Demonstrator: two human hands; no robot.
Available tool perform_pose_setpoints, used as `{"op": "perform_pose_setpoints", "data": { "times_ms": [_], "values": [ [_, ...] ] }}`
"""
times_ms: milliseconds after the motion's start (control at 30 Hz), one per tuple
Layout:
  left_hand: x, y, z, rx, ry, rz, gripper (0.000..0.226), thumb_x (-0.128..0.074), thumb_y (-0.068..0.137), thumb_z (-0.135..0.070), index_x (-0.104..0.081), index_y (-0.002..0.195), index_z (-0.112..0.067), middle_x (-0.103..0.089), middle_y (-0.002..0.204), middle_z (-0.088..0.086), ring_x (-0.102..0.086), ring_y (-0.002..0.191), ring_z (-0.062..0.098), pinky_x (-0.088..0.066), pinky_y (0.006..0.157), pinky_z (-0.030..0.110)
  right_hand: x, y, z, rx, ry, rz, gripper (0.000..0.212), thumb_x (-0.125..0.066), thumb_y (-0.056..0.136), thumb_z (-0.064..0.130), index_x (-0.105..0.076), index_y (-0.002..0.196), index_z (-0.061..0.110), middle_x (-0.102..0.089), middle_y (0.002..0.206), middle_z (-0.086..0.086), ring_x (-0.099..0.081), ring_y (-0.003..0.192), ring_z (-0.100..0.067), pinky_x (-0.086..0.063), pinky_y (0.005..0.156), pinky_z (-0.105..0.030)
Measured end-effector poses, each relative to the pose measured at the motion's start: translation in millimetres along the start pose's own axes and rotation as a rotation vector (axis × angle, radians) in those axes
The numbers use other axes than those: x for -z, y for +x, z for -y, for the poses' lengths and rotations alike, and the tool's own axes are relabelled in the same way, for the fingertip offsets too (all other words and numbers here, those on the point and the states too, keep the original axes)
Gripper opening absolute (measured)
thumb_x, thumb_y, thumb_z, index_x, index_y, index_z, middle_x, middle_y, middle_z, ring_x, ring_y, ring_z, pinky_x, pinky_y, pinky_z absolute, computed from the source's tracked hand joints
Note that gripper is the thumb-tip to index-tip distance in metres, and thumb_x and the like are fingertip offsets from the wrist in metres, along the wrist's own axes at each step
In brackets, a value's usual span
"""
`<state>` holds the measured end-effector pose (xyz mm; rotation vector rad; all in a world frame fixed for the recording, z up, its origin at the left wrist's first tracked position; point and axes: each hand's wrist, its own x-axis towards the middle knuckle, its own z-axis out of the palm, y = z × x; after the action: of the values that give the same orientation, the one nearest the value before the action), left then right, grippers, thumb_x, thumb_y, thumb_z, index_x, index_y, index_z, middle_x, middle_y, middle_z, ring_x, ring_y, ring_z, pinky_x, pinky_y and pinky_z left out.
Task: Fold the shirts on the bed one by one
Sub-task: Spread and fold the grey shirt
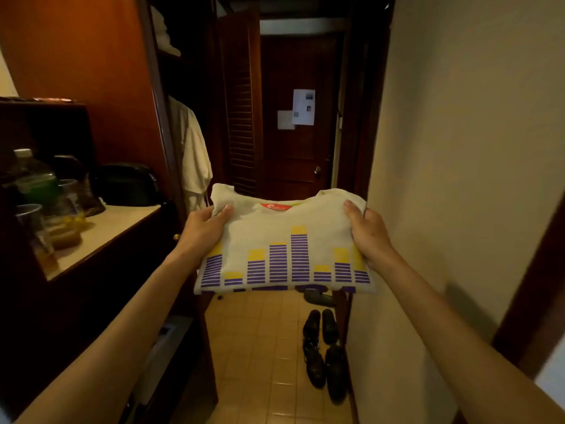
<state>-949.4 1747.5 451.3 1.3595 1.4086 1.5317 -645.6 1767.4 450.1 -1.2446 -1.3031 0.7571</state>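
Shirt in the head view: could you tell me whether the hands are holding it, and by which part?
Yes. Both hands grip the folded shirt by its side edges near the collar: left hand, right hand.

white shirt (284, 237), purple-yellow bars, black shoes (321, 347)

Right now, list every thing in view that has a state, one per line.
Folded shirt: folded, held in the air by both side edges.
Left hand: grips the shirt's left edge.
Right hand: grips the shirt's right edge.
Far door: closed.
Louvred door: swung open.
Black shoes: on the floor, in pairs.
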Motion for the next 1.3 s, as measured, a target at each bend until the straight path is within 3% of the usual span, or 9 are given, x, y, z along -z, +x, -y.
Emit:
{"op": "perform_pose_setpoints", "data": {
  "times_ms": [67,267,567,733,833,933,1067,1200,1300],
  "values": [
    [-1,46,19,-0.002,-0.001,0.009,0.024,-0.064,0.095,-0.038,-0.076,0.088,-0.019,-0.077,0.081,0.003,-0.075,0.072,0.019,-0.056,0.058,0.028,-26,43,-13,-0.019,-0.012,-0.006,0.036,-0.049,0.098,0.051,-0.067,0.089,0.021,-0.073,0.086,-0.002,-0.07,0.077,-0.017,-0.056,0.067,-0.032],
    [-10,182,71,0.016,-0.003,0.024,0.023,-0.066,0.093,-0.041,-0.077,0.081,-0.025,-0.077,0.078,0.001,-0.074,0.068,0.016,-0.053,0.05,0.02,-94,164,-56,-0.029,0.043,0.009,0.038,-0.05,0.098,0.051,-0.068,0.09,0.019,-0.075,0.077,0.001,-0.072,0.066,-0.01,-0.052,0.053,-0.022],
    [-33,423,123,-0.009,-0.007,-0.099,0.018,-0.062,0.097,-0.023,-0.069,0.081,-0.024,-0.071,0.067,-0.023,-0.066,0.062,-0.008,-0.045,0.049,0.008,-206,410,-73,0.042,0.006,0.105,0.033,-0.049,0.101,0.046,-0.067,0.094,0.019,-0.074,0.086,-0.004,-0.073,0.075,-0.02,-0.058,0.065,-0.035],
    [-24,541,164,0.068,-0.134,-0.206,0.01,-0.067,0.094,-0.023,-0.072,0.086,-0.019,-0.075,0.078,-0.009,-0.07,0.07,0.003,-0.053,0.063,0.02,-287,515,-99,0.043,0.036,0.17,0.035,-0.05,0.101,0.042,-0.068,0.097,0.013,-0.074,0.085,-0.006,-0.073,0.069,-0.016,-0.056,0.054,-0.028],
    [-21,613,196,0.082,-0.155,-0.226,0.013,-0.07,0.092,-0.027,-0.074,0.084,-0.018,-0.077,0.089,0.001,-0.072,0.081,0.014,-0.056,0.077,0.029,-333,581,-116,0.06,0.023,0.188,0.031,-0.049,0.101,0.042,-0.069,0.09,0.02,-0.075,0.089,-0.009,-0.073,0.075,-0.019,-0.06,0.065,-0.035],
    [-18,687,227,0.085,-0.194,-0.222,0.016,-0.069,0.093,-0.028,-0.074,0.085,-0.016,-0.078,0.083,0.001,-0.074,0.074,0.013,-0.056,0.062,0.024,-381,648,-133,0.093,0.06,0.214,0.028,-0.048,0.102,0.04,-0.07,0.095,0.024,-0.075,0.094,-0.007,-0.073,0.084,-0.022,-0.06,0.073,-0.038],
    [-10,781,258,0.133,-0.213,-0.221,0.017,-0.065,0.095,-0.025,-0.073,0.09,-0.011,-0.077,0.082,0.003,-0.073,0.07,0.013,-0.056,0.056,0.022,-447,732,-155,0.101,0.056,0.217,0.031,-0.047,0.103,0.037,-0.07,0.098,0.017,-0.075,0.088,-0.004,-0.072,0.071,-0.008,-0.053,0.055,-0.019],
    [9,860,284,0.168,-0.203,-0.265,0.016,-0.062,0.097,-0.021,-0.072,0.093,-0.009,-0.076,0.081,0.005,-0.072,0.066,0.012,-0.057,0.057,0.022,-523,810,-173,0.09,0.031,0.276,0.035,-0.046,0.103,0.038,-0.071,0.107,0.014,-0.075,0.095,-0.004,-0.072,0.087,-0.019,-0.057,0.077,-0.037],
    [40,905,306,0.171,-0.119,-0.336,0.018,-0.061,0.098,-0.02,-0.072,0.096,-0.006,-0.075,0.083,0.006,-0.071,0.067,0.012,-0.057,0.06,0.022,-592,857,-185,0.104,0.049,0.361,0.035,-0.046,0.103,0.037,-0.072,0.106,0.014,-0.075,0.095,-0.005,-0.072,0.089,-0.02,-0.056,0.083,-0.042]
  ]
}}
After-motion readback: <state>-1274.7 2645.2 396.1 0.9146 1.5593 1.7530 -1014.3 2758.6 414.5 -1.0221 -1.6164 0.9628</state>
